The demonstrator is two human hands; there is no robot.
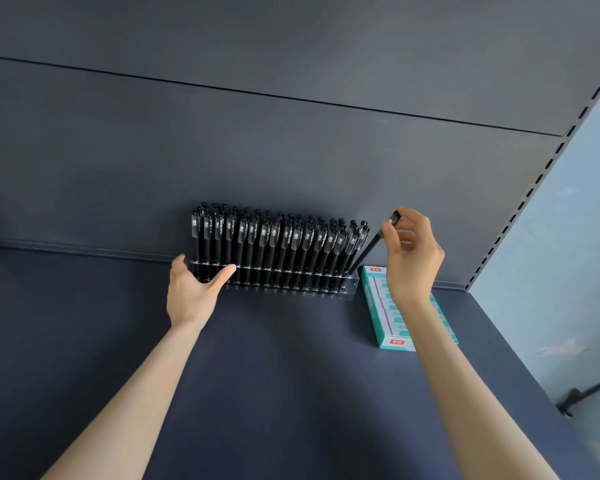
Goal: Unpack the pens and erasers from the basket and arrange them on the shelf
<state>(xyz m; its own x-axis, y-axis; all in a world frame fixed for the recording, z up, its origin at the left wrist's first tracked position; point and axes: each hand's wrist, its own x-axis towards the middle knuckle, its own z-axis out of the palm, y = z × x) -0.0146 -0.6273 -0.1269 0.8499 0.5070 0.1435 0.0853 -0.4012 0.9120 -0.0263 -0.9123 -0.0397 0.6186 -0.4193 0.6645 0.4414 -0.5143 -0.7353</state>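
On the dark blue metal shelf point(291, 375), most of the job looks done. A clear acrylic rack point(352, 289) stands against the back panel, packed with a long row of upright black clip pens point(274, 237). Just beside its right end lies a flat teal-and-white box of erasers point(381, 317), lengthways, pointing toward the shelf's front edge.

What is left, as far as can be judged, is the single black pen point(371, 249) now in hand. It leans at a slant, its lower tip down at the rack's right end and its top tilted away to the right, not yet upright like the others. Whether it has entered a slot cannot be told. The basket is out of view, so any items waiting in it cannot be counted.

The right hand point(411, 258) pinches this pen near its upper end between thumb and fingertips, the other fingers loosely curled, and hovers above the far end of the eraser box. The left hand point(194, 289) grips the rack's left end, thumb across the front and fingers round the end, apparently steadying it
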